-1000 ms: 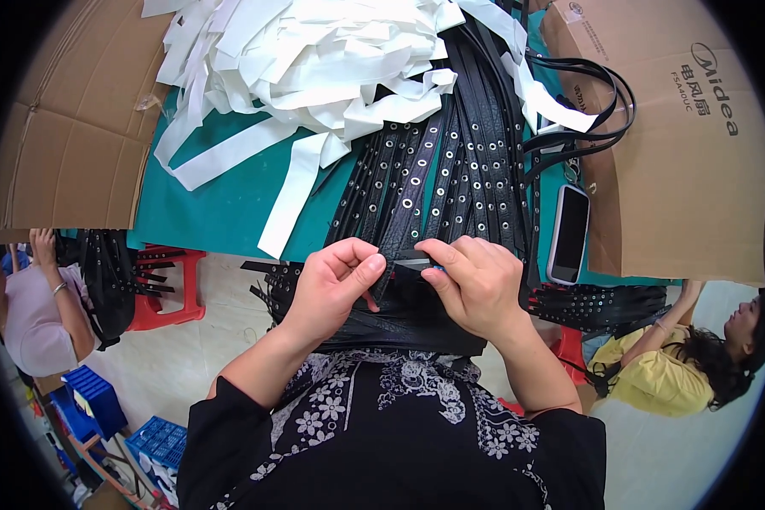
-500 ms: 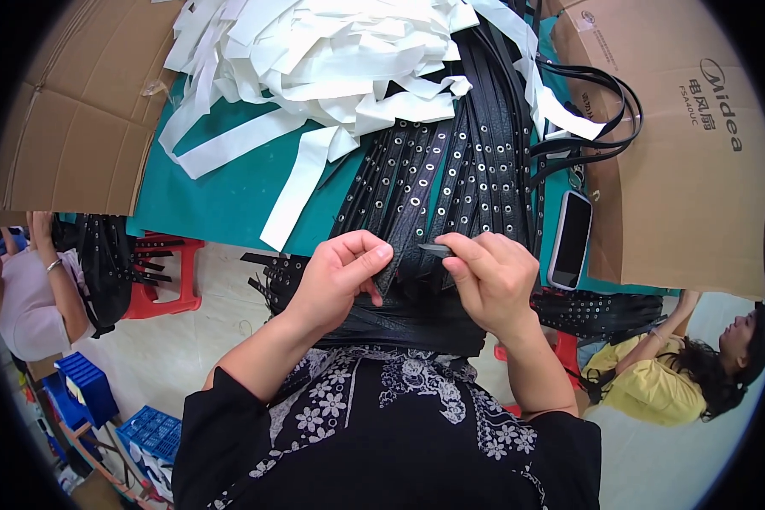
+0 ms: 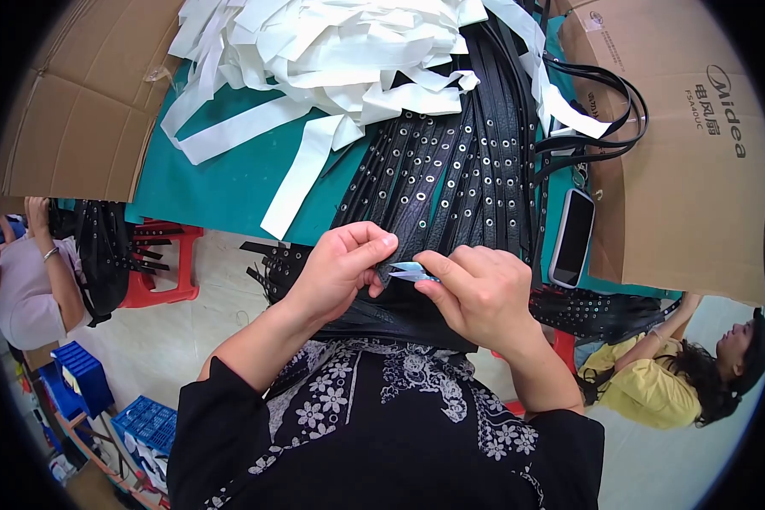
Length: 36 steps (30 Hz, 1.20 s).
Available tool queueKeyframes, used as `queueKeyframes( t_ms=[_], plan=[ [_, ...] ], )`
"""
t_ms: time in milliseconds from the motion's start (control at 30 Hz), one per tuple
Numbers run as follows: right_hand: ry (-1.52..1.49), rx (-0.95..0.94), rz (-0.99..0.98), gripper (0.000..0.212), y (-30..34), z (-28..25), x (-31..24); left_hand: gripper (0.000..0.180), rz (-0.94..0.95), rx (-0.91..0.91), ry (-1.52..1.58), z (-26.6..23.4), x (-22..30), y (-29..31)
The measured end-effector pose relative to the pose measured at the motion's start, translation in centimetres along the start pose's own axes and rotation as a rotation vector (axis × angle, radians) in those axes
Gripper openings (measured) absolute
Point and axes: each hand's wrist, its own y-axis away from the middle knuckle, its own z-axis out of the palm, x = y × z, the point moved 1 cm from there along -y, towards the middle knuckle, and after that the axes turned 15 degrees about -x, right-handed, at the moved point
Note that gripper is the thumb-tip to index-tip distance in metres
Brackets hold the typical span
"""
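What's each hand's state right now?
Left hand: closed, pinching a black eyelet strap near its end.
Right hand: closed, holding small snips, blades parted.

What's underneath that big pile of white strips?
Around its edges, the pile of white strips lies on a teal tabletop and, at its right, partly over black straps with metal eyelets. Whatever lies under its middle is covered.
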Motion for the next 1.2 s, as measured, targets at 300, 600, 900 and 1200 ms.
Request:
queueKeyframes(
  t_ms=[300, 600, 900, 1200],
  plan=[
    [0.003, -0.019, -0.024, 0.016, -0.2, 0.1, 0.3, 0.013, 0.002, 0.019, -0.038, 0.2, 0.1, -0.2],
    [-0.2, 0.092, 0.061, 0.018, -0.1, 0.8, 1.9, 0.018, -0.061, -0.048, 0.149, 0.0, -0.1, -0.1],
    [-0.226, 0.12, 0.102, 0.017, 0.2, 1.1, 1.6, 0.019, -0.131, -0.218, 0.437, -0.9, -0.9, 0.0],
    [-0.036, 0.019, 0.014, 0.018, -0.5, -0.6, 0.5, 0.017, -0.099, -0.117, 0.323, -0.7, -0.6, 0.1]
  ],
)
